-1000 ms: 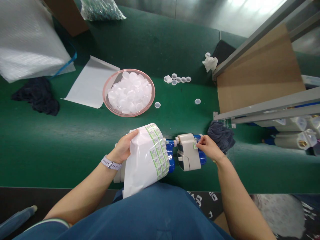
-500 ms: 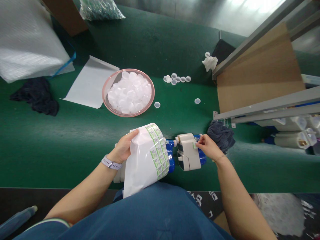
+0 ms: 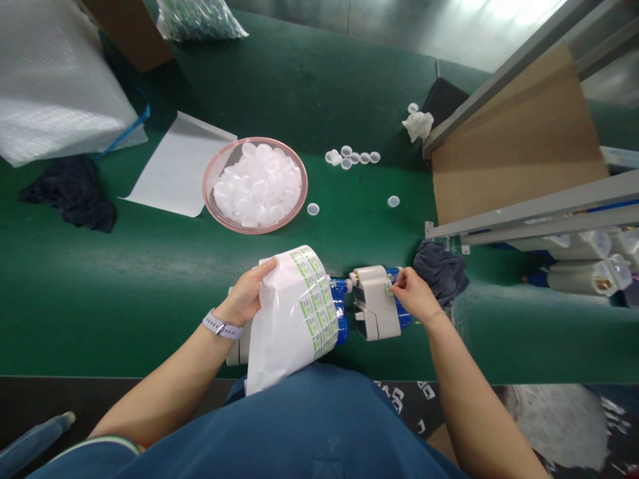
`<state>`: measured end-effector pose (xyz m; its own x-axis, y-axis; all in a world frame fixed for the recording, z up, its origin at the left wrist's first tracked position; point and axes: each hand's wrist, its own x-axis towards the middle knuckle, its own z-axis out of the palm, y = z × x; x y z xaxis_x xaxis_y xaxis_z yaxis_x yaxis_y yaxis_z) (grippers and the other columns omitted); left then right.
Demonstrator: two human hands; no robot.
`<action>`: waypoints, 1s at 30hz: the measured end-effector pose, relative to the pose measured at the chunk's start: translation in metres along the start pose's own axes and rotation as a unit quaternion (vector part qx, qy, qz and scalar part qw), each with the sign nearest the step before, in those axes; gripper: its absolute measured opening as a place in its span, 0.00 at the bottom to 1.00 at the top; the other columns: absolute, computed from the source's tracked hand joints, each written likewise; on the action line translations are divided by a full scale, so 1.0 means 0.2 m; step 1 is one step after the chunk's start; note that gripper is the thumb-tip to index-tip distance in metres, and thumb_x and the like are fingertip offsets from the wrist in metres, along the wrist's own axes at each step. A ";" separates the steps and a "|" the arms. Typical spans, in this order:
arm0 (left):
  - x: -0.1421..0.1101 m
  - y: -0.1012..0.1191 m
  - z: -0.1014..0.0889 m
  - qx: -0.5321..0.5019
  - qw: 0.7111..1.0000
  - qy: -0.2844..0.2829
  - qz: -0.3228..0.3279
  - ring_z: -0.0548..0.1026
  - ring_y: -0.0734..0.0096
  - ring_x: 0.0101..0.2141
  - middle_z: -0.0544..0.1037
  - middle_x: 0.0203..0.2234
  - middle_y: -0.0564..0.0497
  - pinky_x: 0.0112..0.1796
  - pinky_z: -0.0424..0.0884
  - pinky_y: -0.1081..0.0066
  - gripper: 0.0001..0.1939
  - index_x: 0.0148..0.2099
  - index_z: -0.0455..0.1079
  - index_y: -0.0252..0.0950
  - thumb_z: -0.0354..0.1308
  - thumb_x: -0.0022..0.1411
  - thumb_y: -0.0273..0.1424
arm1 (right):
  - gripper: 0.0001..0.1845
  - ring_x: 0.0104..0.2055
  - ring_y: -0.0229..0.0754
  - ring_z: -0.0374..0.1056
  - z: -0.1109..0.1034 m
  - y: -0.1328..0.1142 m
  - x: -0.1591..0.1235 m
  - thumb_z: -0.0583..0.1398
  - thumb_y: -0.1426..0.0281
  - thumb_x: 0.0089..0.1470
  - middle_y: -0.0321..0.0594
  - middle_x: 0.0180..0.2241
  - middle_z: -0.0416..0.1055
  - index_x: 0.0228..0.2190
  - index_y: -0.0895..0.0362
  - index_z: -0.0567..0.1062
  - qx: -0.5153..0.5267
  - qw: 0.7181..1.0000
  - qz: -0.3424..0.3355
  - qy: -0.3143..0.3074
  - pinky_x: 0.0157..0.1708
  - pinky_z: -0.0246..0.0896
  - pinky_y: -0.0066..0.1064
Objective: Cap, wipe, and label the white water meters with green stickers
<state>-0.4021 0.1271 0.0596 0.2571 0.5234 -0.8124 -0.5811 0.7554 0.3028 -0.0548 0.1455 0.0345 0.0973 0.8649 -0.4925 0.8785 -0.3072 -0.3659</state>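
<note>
My left hand (image 3: 246, 293) grips a curled white backing sheet (image 3: 292, 319) with rows of small green stickers along its edge. My right hand (image 3: 414, 295) pinches a small green sticker (image 3: 387, 289) against the top of a beige and blue device (image 3: 377, 311) lying on the green belt (image 3: 150, 293). A second blue and beige device (image 3: 340, 307) lies partly under the sheet, beside the first. I wear a pale watch on my left wrist.
A pink bowl (image 3: 214, 174) of clear plastic caps sits ahead, with loose caps (image 3: 352, 158) to its right. A white sheet (image 3: 174, 166), dark cloths (image 3: 70, 193) (image 3: 442, 269), a bubble-wrap bag (image 3: 54, 80), a cardboard panel (image 3: 519, 140) in a grey frame and more devices (image 3: 579, 276) at right.
</note>
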 end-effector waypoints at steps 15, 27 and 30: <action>-0.04 0.21 0.20 -0.038 0.991 -0.063 0.116 0.70 0.50 0.51 0.77 0.44 0.43 0.51 0.69 0.56 0.24 0.56 0.65 0.29 0.46 0.65 0.40 | 0.28 0.44 0.50 0.65 0.18 0.15 -0.08 0.57 0.49 0.45 0.52 0.43 0.67 0.40 0.59 0.65 0.092 0.986 0.032 0.138 0.47 0.59 0.42; 0.10 0.15 0.24 0.066 0.970 -0.005 0.235 0.57 0.57 0.60 0.58 0.61 0.39 0.58 0.53 0.52 0.30 0.62 0.56 0.36 0.50 0.63 0.47 | 0.30 0.62 0.50 0.52 0.41 -0.03 -0.53 0.52 0.55 0.56 0.54 0.58 0.59 0.54 0.60 0.62 0.098 0.960 -0.128 0.227 0.60 0.47 0.46; -0.03 0.06 -0.09 0.201 0.895 0.091 0.387 0.60 0.62 0.58 0.64 0.58 0.45 0.58 0.55 0.60 0.22 0.56 0.64 0.40 0.54 0.62 0.40 | 0.38 0.63 0.51 0.49 0.52 -0.24 -0.62 0.55 0.53 0.53 0.54 0.60 0.56 0.59 0.60 0.56 0.113 0.968 -0.186 0.122 0.61 0.46 0.47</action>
<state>-0.4252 0.1255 0.0594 -0.2541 0.9059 -0.3388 -0.1961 0.2948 0.9352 -0.1579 0.0122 0.0311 -0.0737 0.9920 -0.1025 0.7525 -0.0121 -0.6585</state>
